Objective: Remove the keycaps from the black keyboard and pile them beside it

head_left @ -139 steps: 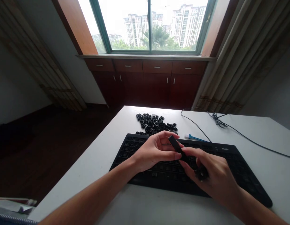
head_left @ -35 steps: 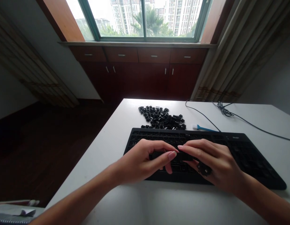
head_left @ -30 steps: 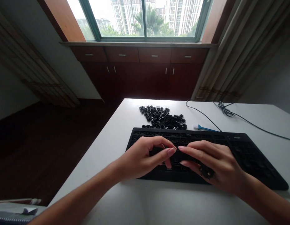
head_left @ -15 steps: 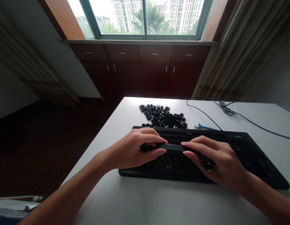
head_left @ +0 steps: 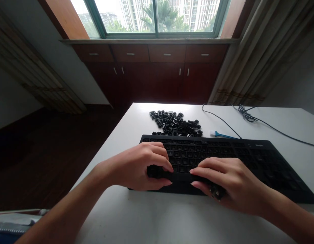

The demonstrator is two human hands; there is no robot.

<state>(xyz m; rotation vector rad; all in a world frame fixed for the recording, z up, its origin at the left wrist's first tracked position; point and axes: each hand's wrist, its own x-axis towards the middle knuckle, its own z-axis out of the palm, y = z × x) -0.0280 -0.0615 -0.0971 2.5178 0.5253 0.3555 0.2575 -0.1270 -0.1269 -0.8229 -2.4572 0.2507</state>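
A black keyboard (head_left: 260, 149) lies across the table, with rows of bare key sockets showing in its middle. Over its front edge, a long black spacebar (head_left: 181, 176) is held level by both hands. My left hand (head_left: 140, 166) pinches its left end between thumb and fingers. At the other end, my right hand (head_left: 230, 179) grips it the same way. Small black keycaps (head_left: 216, 193) are tucked in the right palm; the curled fingers partly hide them. Whether the spacebar touches the keyboard I cannot tell.
Behind the keyboard, a pile of loose black keycaps (head_left: 177, 123) lies on the white table (head_left: 146, 217). A blue brush (head_left: 223, 135) with pale bristles rests beside the pile. A dark cable (head_left: 220, 117) runs from the keyboard to a tied bundle (head_left: 244, 113).
Both hands have brought the spacebar toward me, from over the middle key rows to the keyboard's front edge. The view has shifted slightly.
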